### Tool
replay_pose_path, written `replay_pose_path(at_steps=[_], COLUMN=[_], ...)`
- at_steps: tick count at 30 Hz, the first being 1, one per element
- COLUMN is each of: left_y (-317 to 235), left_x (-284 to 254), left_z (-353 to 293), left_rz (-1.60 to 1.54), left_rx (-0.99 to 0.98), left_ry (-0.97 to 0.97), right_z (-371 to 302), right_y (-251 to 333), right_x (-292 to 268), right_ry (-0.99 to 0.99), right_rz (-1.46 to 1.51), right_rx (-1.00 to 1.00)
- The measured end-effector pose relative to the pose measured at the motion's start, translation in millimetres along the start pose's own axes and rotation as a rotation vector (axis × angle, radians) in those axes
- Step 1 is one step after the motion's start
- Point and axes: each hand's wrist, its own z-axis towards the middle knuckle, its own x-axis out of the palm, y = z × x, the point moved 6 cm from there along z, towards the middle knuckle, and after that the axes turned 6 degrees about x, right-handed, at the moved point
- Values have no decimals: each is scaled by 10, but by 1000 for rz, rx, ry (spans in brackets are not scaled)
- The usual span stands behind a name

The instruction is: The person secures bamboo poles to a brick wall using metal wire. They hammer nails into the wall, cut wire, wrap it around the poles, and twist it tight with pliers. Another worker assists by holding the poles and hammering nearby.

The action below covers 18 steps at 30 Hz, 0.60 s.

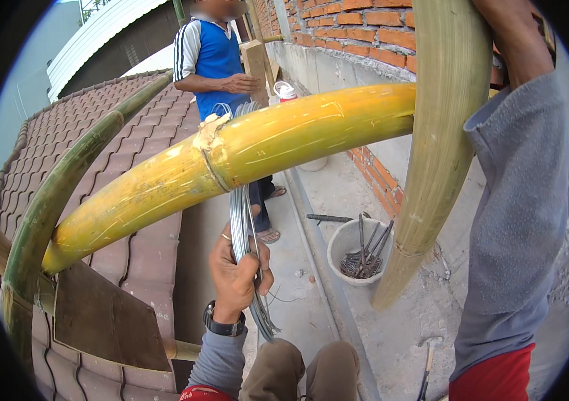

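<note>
A bundle of thin silver wire (240,217) hangs over a thick yellow bamboo pole (298,137), its upper loops showing above the pole. My left hand (236,271) is closed round the lower part of this bundle, just under the pole, with the loose wire ends trailing below the fist. My right hand (508,30) is raised at the upper right, against an upright pale bamboo pole (445,100). Its fingers are cut off by the frame's top edge, so their grip cannot be seen.
A green bamboo pole (64,167) and a brown board (107,314) stand beside the tiled roof (131,140). On the concrete floor sits a white bucket (338,250) holding tools and nails. A person in a blue shirt (221,60) stands ahead, near the brick wall (364,27).
</note>
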Motion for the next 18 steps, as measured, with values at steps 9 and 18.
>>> replay_pose_path(at_steps=[9,18], left_y=[-349,-881], left_x=[665,1690], left_z=[-702,-1780], left_rz=[-207,-292], left_rx=[-574,-674], left_ry=[-239,-500], right_z=[550,6], right_y=[-301,360], right_x=[10,-574], right_ry=[136,501], right_rz=[188,-367], right_rx=[309,686])
